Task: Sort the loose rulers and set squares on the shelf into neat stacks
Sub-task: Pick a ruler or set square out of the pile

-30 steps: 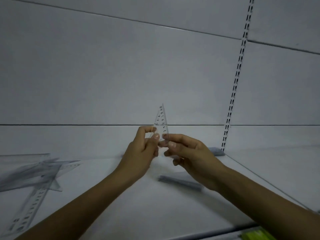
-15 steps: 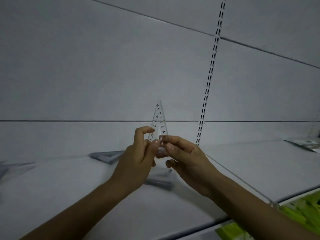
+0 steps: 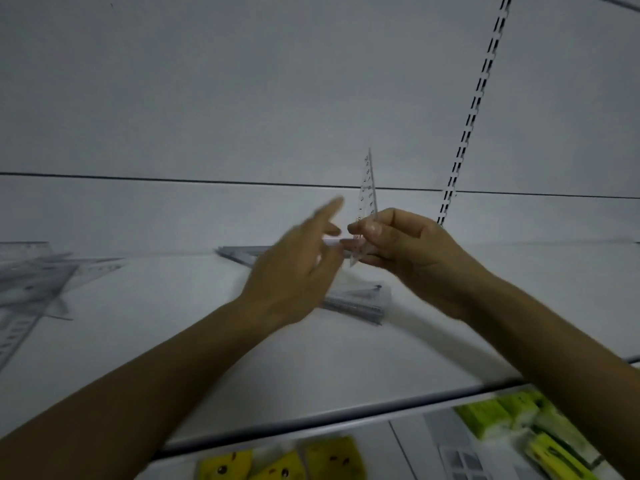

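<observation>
Above the shelf [image 3: 138,341], right hand [image 3: 408,251] pinches set square [image 3: 367,188], tip upward.

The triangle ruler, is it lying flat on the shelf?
No, the right hand pinches the triangle ruler upright, above the shelf.

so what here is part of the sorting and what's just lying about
Part of the job: small set square pinched in the right hand; left hand, open; near stack under the hands; back stack by the wall; loose pile at the left.
Just lying about: yellow items and green packs below.
</observation>
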Demonstrator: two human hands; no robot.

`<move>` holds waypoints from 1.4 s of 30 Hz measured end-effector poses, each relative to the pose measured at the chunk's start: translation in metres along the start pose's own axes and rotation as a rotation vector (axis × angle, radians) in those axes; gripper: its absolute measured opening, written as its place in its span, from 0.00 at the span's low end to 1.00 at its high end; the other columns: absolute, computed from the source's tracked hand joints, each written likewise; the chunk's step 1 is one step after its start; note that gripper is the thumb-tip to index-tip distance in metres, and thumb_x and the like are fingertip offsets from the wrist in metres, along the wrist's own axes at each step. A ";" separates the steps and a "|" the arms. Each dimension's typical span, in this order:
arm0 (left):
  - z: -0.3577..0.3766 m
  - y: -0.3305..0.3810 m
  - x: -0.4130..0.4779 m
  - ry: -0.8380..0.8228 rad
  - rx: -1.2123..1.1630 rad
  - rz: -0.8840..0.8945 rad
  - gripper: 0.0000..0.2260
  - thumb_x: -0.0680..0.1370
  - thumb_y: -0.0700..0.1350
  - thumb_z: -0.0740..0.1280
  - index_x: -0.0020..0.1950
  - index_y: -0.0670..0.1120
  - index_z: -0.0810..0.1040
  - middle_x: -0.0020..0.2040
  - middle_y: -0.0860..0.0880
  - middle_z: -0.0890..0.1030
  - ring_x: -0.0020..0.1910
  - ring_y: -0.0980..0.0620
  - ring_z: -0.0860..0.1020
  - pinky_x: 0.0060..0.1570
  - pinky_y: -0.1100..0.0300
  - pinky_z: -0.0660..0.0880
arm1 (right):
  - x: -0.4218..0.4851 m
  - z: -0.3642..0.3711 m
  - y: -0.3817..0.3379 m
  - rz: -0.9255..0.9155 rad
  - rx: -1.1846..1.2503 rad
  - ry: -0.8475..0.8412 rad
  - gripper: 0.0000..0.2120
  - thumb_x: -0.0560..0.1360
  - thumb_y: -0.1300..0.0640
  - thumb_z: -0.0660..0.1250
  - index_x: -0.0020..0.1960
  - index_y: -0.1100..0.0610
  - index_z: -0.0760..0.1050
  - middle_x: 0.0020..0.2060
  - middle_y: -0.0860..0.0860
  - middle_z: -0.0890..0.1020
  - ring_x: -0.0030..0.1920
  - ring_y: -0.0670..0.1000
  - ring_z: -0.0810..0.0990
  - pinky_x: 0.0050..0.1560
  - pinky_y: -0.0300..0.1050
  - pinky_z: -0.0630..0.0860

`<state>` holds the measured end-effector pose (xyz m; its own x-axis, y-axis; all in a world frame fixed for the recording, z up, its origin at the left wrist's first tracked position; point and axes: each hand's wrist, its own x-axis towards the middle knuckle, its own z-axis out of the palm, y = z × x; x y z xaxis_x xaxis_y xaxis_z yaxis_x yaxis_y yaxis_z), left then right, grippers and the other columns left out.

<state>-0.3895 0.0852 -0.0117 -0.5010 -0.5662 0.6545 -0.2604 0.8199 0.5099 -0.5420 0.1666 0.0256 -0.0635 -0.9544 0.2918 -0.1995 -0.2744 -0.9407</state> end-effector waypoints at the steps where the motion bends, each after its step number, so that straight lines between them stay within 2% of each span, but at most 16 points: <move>1: -0.003 -0.001 0.003 0.099 -0.022 -0.022 0.24 0.79 0.54 0.52 0.75 0.56 0.56 0.63 0.53 0.74 0.55 0.54 0.75 0.55 0.55 0.74 | 0.001 -0.007 -0.002 0.013 -0.138 -0.007 0.19 0.61 0.49 0.73 0.47 0.57 0.76 0.46 0.51 0.84 0.50 0.51 0.83 0.58 0.50 0.77; 4: -0.009 -0.007 0.010 0.268 -0.088 -0.130 0.20 0.81 0.47 0.56 0.73 0.51 0.59 0.62 0.50 0.74 0.55 0.52 0.75 0.55 0.55 0.75 | 0.007 -0.024 -0.003 0.080 -0.593 -0.096 0.29 0.54 0.46 0.78 0.52 0.52 0.73 0.49 0.47 0.82 0.49 0.45 0.82 0.54 0.47 0.79; 6: -0.008 -0.012 0.012 0.288 -0.055 -0.176 0.20 0.81 0.47 0.58 0.72 0.49 0.61 0.64 0.49 0.73 0.59 0.52 0.72 0.57 0.58 0.71 | 0.011 -0.029 0.001 0.088 -0.700 -0.160 0.30 0.55 0.46 0.78 0.54 0.49 0.72 0.50 0.45 0.81 0.50 0.42 0.80 0.54 0.43 0.77; 8: -0.009 -0.016 0.013 0.275 0.011 -0.150 0.20 0.80 0.52 0.58 0.71 0.49 0.64 0.65 0.49 0.72 0.62 0.52 0.70 0.60 0.56 0.69 | 0.016 -0.031 0.006 0.085 -0.720 -0.215 0.29 0.57 0.49 0.80 0.54 0.46 0.72 0.51 0.44 0.80 0.53 0.43 0.78 0.57 0.44 0.76; 9: -0.009 -0.019 0.013 0.222 0.046 -0.124 0.22 0.78 0.56 0.58 0.70 0.49 0.66 0.66 0.50 0.72 0.63 0.52 0.70 0.61 0.54 0.69 | 0.018 -0.030 0.008 0.084 -0.743 -0.244 0.28 0.58 0.50 0.80 0.54 0.45 0.72 0.52 0.44 0.80 0.54 0.43 0.78 0.58 0.44 0.75; 11: -0.011 -0.025 0.013 -0.018 0.069 -0.111 0.25 0.75 0.64 0.59 0.69 0.53 0.68 0.66 0.53 0.71 0.65 0.53 0.68 0.63 0.50 0.68 | 0.021 -0.029 0.012 0.092 -0.786 -0.306 0.28 0.59 0.51 0.80 0.55 0.43 0.71 0.53 0.43 0.79 0.56 0.41 0.76 0.60 0.42 0.73; 14: -0.014 -0.029 0.007 -0.442 0.001 -0.183 0.29 0.68 0.66 0.65 0.66 0.59 0.66 0.63 0.59 0.72 0.62 0.61 0.70 0.56 0.62 0.70 | 0.023 -0.028 0.016 0.102 -0.847 -0.360 0.31 0.60 0.50 0.80 0.59 0.43 0.70 0.54 0.41 0.77 0.58 0.40 0.74 0.61 0.41 0.72; 16: -0.013 -0.035 0.005 -0.550 -0.037 -0.203 0.25 0.67 0.62 0.71 0.61 0.60 0.68 0.59 0.61 0.75 0.58 0.64 0.73 0.52 0.67 0.71 | 0.023 -0.028 0.017 0.111 -0.877 -0.377 0.33 0.59 0.48 0.80 0.61 0.42 0.69 0.55 0.41 0.76 0.59 0.40 0.73 0.61 0.41 0.71; 19: -0.011 -0.042 0.008 -0.536 -0.029 -0.184 0.19 0.67 0.56 0.75 0.53 0.58 0.71 0.53 0.61 0.79 0.52 0.68 0.75 0.49 0.70 0.72 | 0.022 -0.029 0.020 0.132 -0.887 -0.394 0.35 0.58 0.45 0.79 0.62 0.41 0.68 0.57 0.40 0.75 0.59 0.39 0.73 0.61 0.38 0.70; 22: -0.010 -0.043 0.009 -0.509 -0.004 -0.130 0.14 0.69 0.52 0.75 0.48 0.56 0.73 0.48 0.61 0.78 0.48 0.70 0.74 0.44 0.74 0.70 | 0.020 -0.029 0.023 0.142 -0.887 -0.400 0.31 0.61 0.49 0.79 0.61 0.42 0.69 0.55 0.41 0.75 0.56 0.40 0.74 0.56 0.34 0.71; 26: -0.009 -0.042 0.009 -0.493 -0.001 -0.095 0.12 0.69 0.50 0.75 0.46 0.54 0.73 0.48 0.59 0.79 0.50 0.65 0.76 0.46 0.69 0.71 | 0.017 -0.026 0.025 0.112 -0.905 -0.385 0.24 0.64 0.49 0.78 0.56 0.43 0.72 0.52 0.44 0.77 0.52 0.43 0.75 0.52 0.36 0.73; 29: -0.010 -0.043 0.009 -0.486 0.005 -0.079 0.13 0.69 0.51 0.75 0.46 0.55 0.73 0.50 0.59 0.79 0.50 0.64 0.76 0.46 0.68 0.71 | 0.015 -0.022 0.024 0.097 -0.962 -0.375 0.22 0.66 0.49 0.77 0.56 0.43 0.71 0.52 0.44 0.76 0.51 0.44 0.75 0.50 0.35 0.71; 33: -0.014 -0.037 0.009 -0.464 0.075 -0.087 0.19 0.66 0.57 0.75 0.48 0.58 0.68 0.51 0.58 0.74 0.50 0.58 0.74 0.47 0.59 0.74 | 0.015 -0.014 0.008 0.059 -1.066 -0.343 0.31 0.66 0.45 0.76 0.65 0.48 0.69 0.59 0.43 0.73 0.58 0.46 0.72 0.58 0.42 0.71; 36: -0.031 -0.026 0.015 -0.460 0.126 -0.082 0.22 0.67 0.58 0.75 0.53 0.56 0.68 0.54 0.55 0.74 0.53 0.53 0.74 0.50 0.56 0.74 | 0.023 0.005 -0.010 0.024 -1.054 -0.311 0.33 0.67 0.44 0.74 0.68 0.49 0.67 0.63 0.45 0.72 0.60 0.45 0.70 0.58 0.40 0.68; 39: -0.072 -0.022 0.013 -0.533 0.452 -0.027 0.34 0.68 0.63 0.71 0.69 0.54 0.62 0.67 0.53 0.70 0.62 0.52 0.71 0.59 0.53 0.72 | 0.034 0.039 -0.019 -0.005 -1.071 -0.295 0.37 0.67 0.43 0.73 0.71 0.49 0.62 0.68 0.47 0.69 0.63 0.46 0.69 0.58 0.38 0.66; 42: -0.124 -0.035 -0.003 -0.600 0.752 0.013 0.40 0.71 0.66 0.65 0.76 0.54 0.52 0.75 0.54 0.61 0.71 0.52 0.63 0.66 0.54 0.64 | 0.039 0.084 -0.023 -0.027 -1.066 -0.295 0.39 0.68 0.42 0.73 0.73 0.48 0.59 0.70 0.47 0.66 0.67 0.46 0.67 0.60 0.39 0.64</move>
<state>-0.2764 0.0473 0.0376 -0.7919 -0.5902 0.1568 -0.6086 0.7838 -0.1236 -0.4580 0.1255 0.0438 0.1611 -0.9792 0.1237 -0.9465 -0.1888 -0.2619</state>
